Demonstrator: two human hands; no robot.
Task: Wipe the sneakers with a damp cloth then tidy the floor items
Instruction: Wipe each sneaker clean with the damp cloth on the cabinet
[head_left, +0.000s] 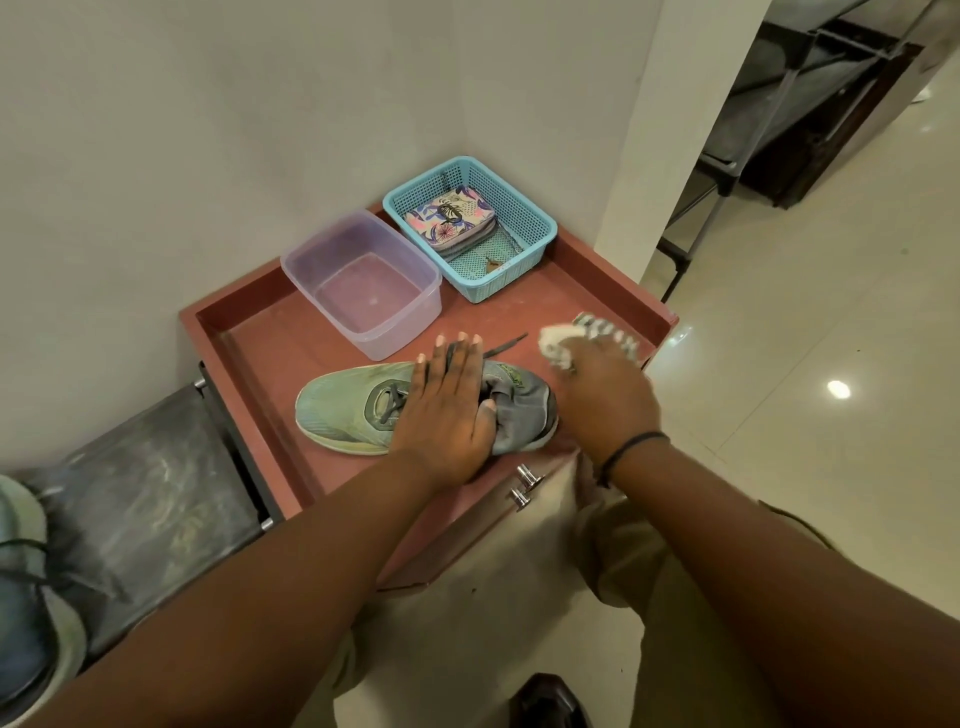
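Note:
A pale green and grey sneaker (343, 410) lies on its side on the red cabinet top (260, 343), toe to the left. My left hand (447, 410) lies flat across its laces and tongue, fingers straight. Beside the heel, my right hand (602, 395) grips a crumpled white cloth (556, 345) with a striped part sticking out toward the right rim. A second sneaker (26, 597) shows at the lower left edge, partly cut off by the frame.
A clear plastic tub (332, 244) and a blue basket (524, 208) holding a floral pouch (452, 218) stand at the back of the cabinet top. A dark stool sits to the left. Tiled floor spreads right; a dark rack stands far right.

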